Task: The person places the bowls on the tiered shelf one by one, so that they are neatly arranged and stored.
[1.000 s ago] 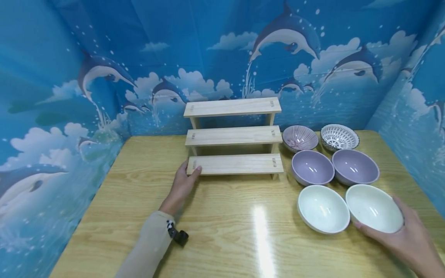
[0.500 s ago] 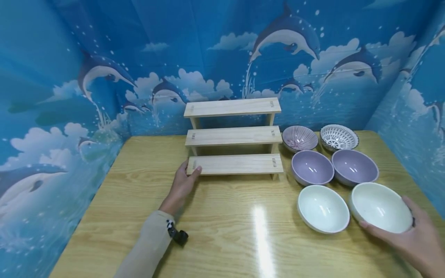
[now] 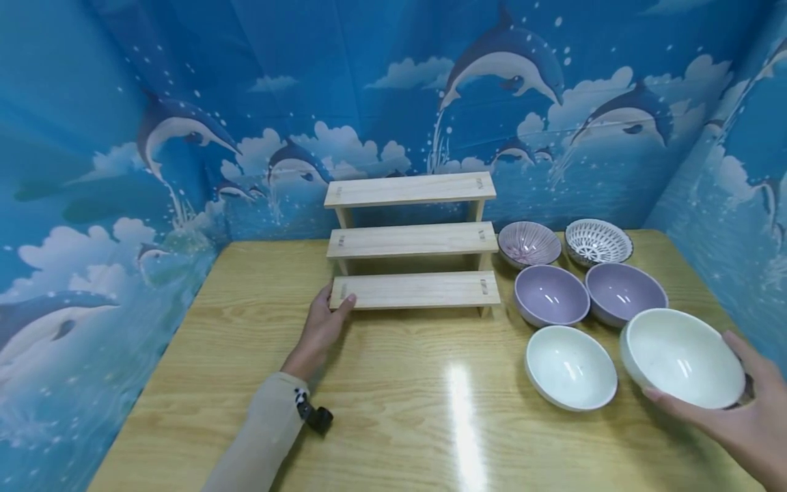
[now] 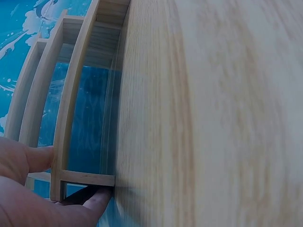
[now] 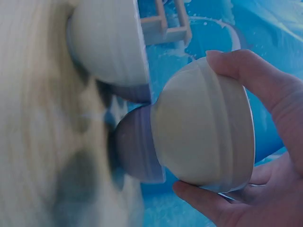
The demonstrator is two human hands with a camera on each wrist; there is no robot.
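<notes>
My right hand grips a white bowl by its sides, thumb on the near side and fingers on the far right. In the right wrist view the bowl hangs above the table, with a gap under its base. My left hand holds the left end of the lowest board of a three-step wooden rack. In the left wrist view, the thumb lies on top of that board and fingers reach beneath it. A second white bowl stands on the table left of the held one.
Behind the white bowls stand two purple bowls. Farther back are a pink-striped bowl and a black-and-white patterned bowl. A blue dolphin-print backdrop encloses the wooden table at the back and sides.
My right hand has lifted the white bowl off the table and moved it slightly right, apart from the other white bowl. The left hand stays on the rack.
</notes>
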